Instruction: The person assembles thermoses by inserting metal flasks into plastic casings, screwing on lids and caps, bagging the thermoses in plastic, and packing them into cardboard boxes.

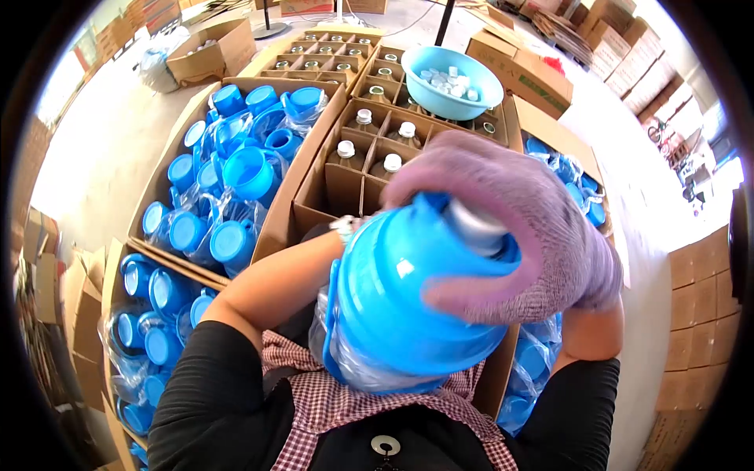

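Observation:
Close in front of my chest is a large blue plastic mug (393, 290) with a handle on its left side. Clear plastic film (357, 365) wraps its lower part. A white cap (475, 228) shows within the blue rim; what it sits on is hidden. My right hand (542, 235), in a purple-grey knit glove, curls around the mug's top, thumb and fingers on either side of the cap. My left forearm (290, 275) reaches behind the mug, so my left hand and its fingers are hidden.
Beyond the mug, a divided carton (314, 188) holds several white-capped bottles (345, 153). More bottle cartons stand behind, one bearing a light-blue basin (428, 94) of white caps. Blue mugs in film fill cartons (267, 204) on the left and right. Stacked boxes (703, 314) stand far right.

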Demonstrator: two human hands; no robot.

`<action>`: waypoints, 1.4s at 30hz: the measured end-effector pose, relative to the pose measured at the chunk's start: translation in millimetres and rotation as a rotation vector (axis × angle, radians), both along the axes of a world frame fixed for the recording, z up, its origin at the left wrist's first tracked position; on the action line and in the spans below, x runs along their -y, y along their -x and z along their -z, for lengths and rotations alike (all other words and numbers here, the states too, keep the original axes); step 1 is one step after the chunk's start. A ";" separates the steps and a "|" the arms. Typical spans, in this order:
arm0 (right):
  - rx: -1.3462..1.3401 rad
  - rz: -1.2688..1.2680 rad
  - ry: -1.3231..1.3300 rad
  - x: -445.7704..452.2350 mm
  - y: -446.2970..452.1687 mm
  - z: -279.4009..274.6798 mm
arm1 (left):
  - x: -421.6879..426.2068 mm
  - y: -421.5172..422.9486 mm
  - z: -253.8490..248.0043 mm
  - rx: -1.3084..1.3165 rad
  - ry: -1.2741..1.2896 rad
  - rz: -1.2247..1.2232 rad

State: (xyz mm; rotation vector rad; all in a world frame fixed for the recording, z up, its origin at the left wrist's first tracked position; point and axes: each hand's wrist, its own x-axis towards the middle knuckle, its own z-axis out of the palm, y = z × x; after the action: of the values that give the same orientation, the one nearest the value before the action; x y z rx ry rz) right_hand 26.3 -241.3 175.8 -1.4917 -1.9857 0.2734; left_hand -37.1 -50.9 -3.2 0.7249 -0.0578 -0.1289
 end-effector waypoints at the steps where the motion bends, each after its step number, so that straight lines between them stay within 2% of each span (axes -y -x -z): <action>1: 0.015 0.144 -0.007 11.0 9.6 -0.2 | -3.4 17.9 -13.9 -0.014 -0.027 -0.051; 2: 0.034 0.290 -0.015 20.3 13.0 -0.1 | 0.7 39.4 -25.8 -0.030 -0.082 -0.115; 3: 0.045 0.488 0.097 26.4 10.5 3.0 | 11.8 68.0 -37.8 -0.023 -0.175 -0.205; 4: 0.052 0.698 0.199 32.1 1.8 11.4 | 40.7 100.5 -41.9 0.065 -0.366 -0.356; 5: -0.028 0.752 0.302 36.0 -25.6 37.2 | 69.5 132.8 -46.0 0.122 -0.567 -0.522; 6: -0.116 0.803 0.416 41.7 -41.6 56.7 | 95.7 146.0 -33.5 0.150 -0.610 -0.582; 7: 0.004 0.817 0.432 48.5 -22.0 48.1 | 122.4 159.6 -20.6 0.176 -0.654 -0.644; 9: 0.268 0.813 0.421 53.5 31.5 6.8 | 94.6 170.9 -27.2 0.148 -0.616 -0.338; 10: 0.333 0.686 0.339 60.8 56.3 -19.0 | 69.9 171.3 -31.9 0.142 -0.603 -0.181; 11: 0.370 0.447 0.247 59.3 71.3 -36.7 | 45.6 163.4 -37.0 0.321 -0.684 -0.057; 13: 0.483 0.016 0.140 52.2 100.4 -60.9 | 18.6 149.1 -37.2 0.380 -0.434 0.202; 14: 0.453 0.045 0.115 54.3 99.5 -52.6 | 11.6 143.8 -30.5 0.386 -0.326 0.330; 15: 0.422 0.072 0.090 55.9 98.3 -44.4 | 10.7 137.0 -15.6 0.387 -0.336 0.325; 16: 0.390 0.099 0.064 57.0 96.7 -36.5 | 27.3 145.9 -29.6 0.308 -0.175 0.247; 17: 0.263 0.314 0.077 64.7 75.8 -16.5 | 47.2 154.4 -34.5 0.239 -0.480 0.031; 18: 0.158 0.695 0.293 63.8 58.2 0.9 | 70.0 163.8 -35.5 0.162 -0.787 -0.184; 19: 0.009 0.801 0.457 76.2 20.4 31.6 | 110.2 178.6 -31.9 0.072 -0.934 -0.196; 20: 0.029 0.854 0.499 87.0 33.9 32.8 | 145.2 193.4 -26.5 -0.033 -1.056 -0.204; 21: 0.068 0.886 0.534 92.3 48.6 20.1 | 142.9 199.0 -19.4 0.084 -0.933 -0.271; 22: 0.116 0.916 0.540 93.2 60.5 1.4 | 123.6 197.0 -16.9 0.207 -0.828 -0.201; 23: 0.252 0.694 0.343 97.5 82.8 -21.6 | 93.7 191.3 -18.8 0.328 -0.726 -0.113; 24: 0.394 0.417 0.279 94.4 98.7 -45.0 | 66.1 179.9 -20.1 0.444 -0.619 -0.020; 27: 0.371 -0.103 0.176 92.6 101.5 -36.2 | 28.4 149.4 -13.4 0.372 -0.287 0.384; 28: 0.322 -0.075 0.176 98.5 90.7 -25.4 | 32.6 140.9 -7.8 0.350 -0.348 0.345; 29: 0.155 0.259 0.187 113.9 78.0 -8.0 | 42.2 140.0 -4.7 0.240 -0.375 0.276; 30: -0.013 0.586 0.194 133.9 58.6 13.2 | 60.1 149.7 -16.1 0.211 -0.623 0.046; 31: 0.053 0.617 0.243 152.1 20.2 40.7 | 105.7 167.2 -23.8 0.046 -0.948 0.007; 32: 0.018 0.709 0.273 160.3 16.9 45.8 | 146.1 185.9 -27.6 -0.118 -1.275 -0.028; 33: -0.020 0.800 0.302 169.0 14.0 51.2 | 158.0 193.2 -4.9 0.025 -1.049 -0.161; 34: -0.154 0.915 0.299 153.4 44.2 40.6 | 140.7 193.0 -6.5 0.105 -0.960 -0.128; 35: 0.054 0.858 0.254 137.6 70.6 20.2 | 107.3 184.6 -15.9 0.191 -0.885 -0.100; 36: 0.265 0.813 0.192 121.8 97.0 -0.5 | 83.5 171.8 -12.3 0.263 -0.743 0.034; 38: 0.672 0.402 0.046 117.5 114.2 -11.9 | 35.9 146.7 -5.4 0.345 -0.452 0.334; 40: 0.440 0.079 -0.058 122.0 111.1 2.3 | 31.5 142.8 -8.4 0.338 -0.308 0.428; 41: 0.460 0.153 -0.032 124.6 100.4 3.2 | 45.5 145.0 -5.5 0.282 -0.360 0.266; 42: 0.354 0.392 0.051 120.6 77.3 12.6 | 56.0 150.7 -7.2 0.267 -0.488 0.106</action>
State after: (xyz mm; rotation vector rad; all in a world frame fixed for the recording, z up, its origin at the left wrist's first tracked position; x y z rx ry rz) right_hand -50.9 -361.9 163.2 -2.0324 -1.8956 -0.1162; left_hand -187.8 -106.9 4.1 1.2246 -0.3282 -0.1493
